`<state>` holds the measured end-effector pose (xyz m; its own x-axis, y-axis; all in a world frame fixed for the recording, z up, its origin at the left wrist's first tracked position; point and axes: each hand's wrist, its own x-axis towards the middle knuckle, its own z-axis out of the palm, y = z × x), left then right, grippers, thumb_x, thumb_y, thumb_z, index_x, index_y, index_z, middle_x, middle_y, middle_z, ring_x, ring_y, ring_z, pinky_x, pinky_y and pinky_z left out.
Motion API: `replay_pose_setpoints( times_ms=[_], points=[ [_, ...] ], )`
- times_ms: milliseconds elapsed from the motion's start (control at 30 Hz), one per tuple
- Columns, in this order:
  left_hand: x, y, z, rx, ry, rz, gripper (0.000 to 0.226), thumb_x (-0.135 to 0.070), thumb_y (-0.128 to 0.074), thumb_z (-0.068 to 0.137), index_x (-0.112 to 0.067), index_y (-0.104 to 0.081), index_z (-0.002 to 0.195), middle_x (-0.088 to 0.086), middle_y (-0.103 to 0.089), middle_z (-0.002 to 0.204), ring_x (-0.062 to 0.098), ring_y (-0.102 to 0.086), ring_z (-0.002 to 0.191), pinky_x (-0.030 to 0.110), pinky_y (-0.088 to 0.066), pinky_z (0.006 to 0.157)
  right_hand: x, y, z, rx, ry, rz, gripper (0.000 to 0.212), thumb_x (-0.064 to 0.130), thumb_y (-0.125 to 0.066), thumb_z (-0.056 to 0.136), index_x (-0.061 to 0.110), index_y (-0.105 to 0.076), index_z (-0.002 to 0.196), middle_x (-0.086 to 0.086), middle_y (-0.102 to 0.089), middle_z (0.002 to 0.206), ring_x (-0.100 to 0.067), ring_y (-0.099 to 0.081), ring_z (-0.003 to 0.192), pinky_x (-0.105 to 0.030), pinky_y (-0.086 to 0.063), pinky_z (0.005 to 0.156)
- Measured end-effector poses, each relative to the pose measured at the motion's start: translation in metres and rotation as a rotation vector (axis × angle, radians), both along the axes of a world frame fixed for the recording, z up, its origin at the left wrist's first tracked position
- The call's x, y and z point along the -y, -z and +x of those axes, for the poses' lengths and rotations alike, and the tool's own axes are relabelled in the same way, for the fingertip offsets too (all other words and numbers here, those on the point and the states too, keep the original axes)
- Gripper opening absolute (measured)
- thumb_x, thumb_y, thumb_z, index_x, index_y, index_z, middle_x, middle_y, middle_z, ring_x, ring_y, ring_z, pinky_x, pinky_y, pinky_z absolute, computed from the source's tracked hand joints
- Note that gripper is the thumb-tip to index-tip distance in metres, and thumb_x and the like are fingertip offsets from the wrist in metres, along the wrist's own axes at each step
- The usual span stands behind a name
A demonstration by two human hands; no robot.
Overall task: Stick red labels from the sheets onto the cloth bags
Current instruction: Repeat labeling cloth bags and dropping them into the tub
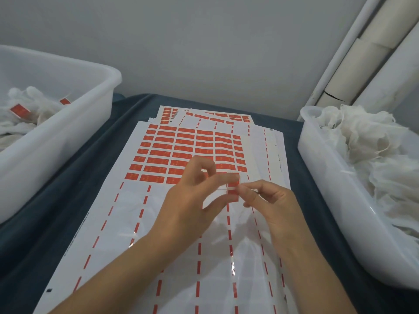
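Red label (233, 189) held above the sheets, between both hands, over the near right part of the top sheet (127, 223). Left hand (192, 196): index finger stretched out across the label's upper edge, thumb below, other fingers curled up and back; it pinches the label and what looks like a thin white strip or bag edge with it, though blur makes that hard to tell. Right hand (269, 200): fingertips drawn close together, pinching the label's right side; remaining fingers loosely bent. Top sheet lies lengthwise on a dark blue cloth-covered table (45, 234); its far half carries rows of red labels, its near half is peeled, showing only glossy backing and red dashed lines. More sheets (204, 116) are stacked beneath, fanned out at the far end. Left of the table, a white plastic tub (56, 132) holds cloth bags (25, 105) that bear red labels. Right of the table, a second white tub (328, 177) is heaped with plain white gauze bags (374, 143), no labels visible on them. Grey wall behind; pale pipes (362, 53) run diagonally at upper right. Both forearms bare, entering from the bottom edge.
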<state>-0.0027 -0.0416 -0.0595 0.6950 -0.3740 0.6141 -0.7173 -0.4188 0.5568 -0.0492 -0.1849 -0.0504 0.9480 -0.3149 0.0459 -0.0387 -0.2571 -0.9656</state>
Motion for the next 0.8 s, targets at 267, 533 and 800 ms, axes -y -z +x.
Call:
replay_pose_setpoints(
  times_ms=[267, 533, 800],
  points=[
    [-0.003, 0.001, 0.006, -0.014, -0.009, -0.091, 0.023, -0.031, -0.062, 0.075, -0.017, -0.074, 0.09, -0.012, -0.046, 0.092, 0.0, -0.046, 0.073, -0.001, -0.042, 0.066, 0.009, -0.002, -0.001, 0.169, 0.065, -0.147, 0.012, 0.042, -0.064, 0.065, 0.033, -0.062, 0.073, 0.027, -0.063, 0.089, 0.009, -0.058, 0.09, 0.001, -0.043, 0.066],
    [0.001, -0.013, -0.004, -0.792, 0.094, -0.5, 0.014, -0.047, -0.067, 0.05, -0.039, -0.073, 0.061, -0.016, -0.063, 0.072, -0.007, -0.055, 0.074, 0.014, -0.045, 0.061, 0.0, -0.005, -0.003, 0.238, 0.073, 0.159, 0.028, 0.046, -0.065, 0.064, 0.03, -0.063, 0.087, 0.023, -0.068, 0.093, -0.004, -0.065, 0.092, -0.011, -0.052, 0.073],
    [0.0, -0.018, -0.007, -1.018, 0.123, -0.649, 0.015, -0.037, -0.064, 0.058, -0.035, -0.076, 0.066, -0.014, -0.059, 0.052, -0.004, -0.051, 0.048, 0.017, -0.04, 0.051, -0.016, -0.001, -0.003, 0.245, -0.029, 0.137, 0.02, 0.033, -0.066, 0.065, 0.025, -0.064, 0.083, 0.026, -0.069, 0.088, 0.001, -0.065, 0.09, -0.004, -0.047, 0.069]
  ],
)
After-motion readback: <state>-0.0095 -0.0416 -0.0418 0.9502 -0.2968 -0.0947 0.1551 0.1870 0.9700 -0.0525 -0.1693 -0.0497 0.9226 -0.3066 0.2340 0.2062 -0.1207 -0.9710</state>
